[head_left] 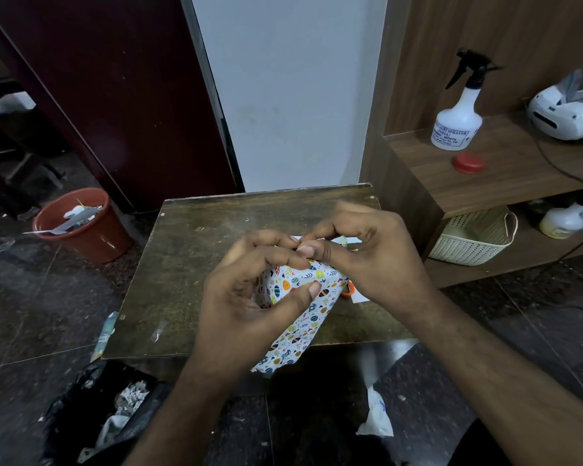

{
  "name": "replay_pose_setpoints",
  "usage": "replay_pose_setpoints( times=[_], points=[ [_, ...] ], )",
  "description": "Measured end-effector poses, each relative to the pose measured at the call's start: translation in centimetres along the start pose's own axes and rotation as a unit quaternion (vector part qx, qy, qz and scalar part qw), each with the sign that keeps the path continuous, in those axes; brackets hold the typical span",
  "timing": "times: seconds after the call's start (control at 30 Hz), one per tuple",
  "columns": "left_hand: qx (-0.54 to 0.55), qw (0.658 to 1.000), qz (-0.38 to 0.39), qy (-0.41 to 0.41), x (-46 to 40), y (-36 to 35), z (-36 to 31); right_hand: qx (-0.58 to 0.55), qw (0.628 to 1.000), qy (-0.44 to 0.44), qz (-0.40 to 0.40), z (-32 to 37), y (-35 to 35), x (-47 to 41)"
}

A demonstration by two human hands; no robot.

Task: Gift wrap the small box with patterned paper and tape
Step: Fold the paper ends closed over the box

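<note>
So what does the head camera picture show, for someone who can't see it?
Two hands, left hand and right hand, hold a box in patterned paper above a small wooden table, fingertips pinching together at its top.

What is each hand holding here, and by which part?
Left hand grips the paper-wrapped box, thumb on its top face. Right hand pinches at its far top edge; whether paper or tape, cannot tell.

left hand [249, 297]: grips patterned paper [303, 317] round the box
right hand [360, 253]: fingertips pinched against the left hand's, above the surface [182, 264]
</note>
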State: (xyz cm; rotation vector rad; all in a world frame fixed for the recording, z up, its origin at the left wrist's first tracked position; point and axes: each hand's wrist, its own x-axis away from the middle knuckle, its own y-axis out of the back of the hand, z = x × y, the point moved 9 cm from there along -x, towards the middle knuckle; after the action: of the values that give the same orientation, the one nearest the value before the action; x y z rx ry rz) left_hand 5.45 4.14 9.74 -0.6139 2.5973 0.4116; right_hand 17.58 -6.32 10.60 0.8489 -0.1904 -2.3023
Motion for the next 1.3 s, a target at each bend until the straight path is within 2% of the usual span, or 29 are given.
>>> replay_pose_setpoints(
  times=[0.2,0.33,0.5,0.6,0.77,0.9,0.97,1.13,1.3],
  points=[
    [-0.042,0.999,-0.013,-0.032,0.0,0.3,-0.8,-0.007,0.999,0.015,0.031,0.0,-0.2,0.2],
    [-0.073,0.996,-0.045,-0.040,0.0,1.3,-0.6,-0.058,0.993,-0.018,0.102,-0.9,-1.0,0.6],
    [-0.072,0.993,-0.073,-0.051,-0.1,2.5,-0.6,-0.016,0.982,-0.017,0.188,-0.6,-2.7,1.4],
    [-0.105,0.990,-0.075,-0.062,-0.1,2.5,-1.2,0.049,0.976,-0.033,0.211,-1.1,-3.4,1.6],
    [-0.135,0.985,-0.072,-0.075,0.1,2.2,-1.3,0.251,0.953,0.014,0.171,-0.8,-3.2,1.2],
    [-0.153,0.984,-0.048,-0.077,0.1,1.7,-1.2,0.325,0.918,0.065,0.220,-0.3,-4.0,1.5],
    [-0.121,0.990,-0.041,-0.058,0.1,1.6,-0.8,0.314,0.917,0.064,0.237,-0.6,-3.9,1.4],
    [-0.037,0.998,-0.051,0.000,-0.3,1.9,0.8,0.178,0.957,0.042,0.223,-1.1,-4.0,1.2],
    [0.013,0.997,-0.062,0.048,-0.4,2.3,1.5,0.194,0.957,0.049,0.210,-1.3,-4.0,1.1]
  ],
)
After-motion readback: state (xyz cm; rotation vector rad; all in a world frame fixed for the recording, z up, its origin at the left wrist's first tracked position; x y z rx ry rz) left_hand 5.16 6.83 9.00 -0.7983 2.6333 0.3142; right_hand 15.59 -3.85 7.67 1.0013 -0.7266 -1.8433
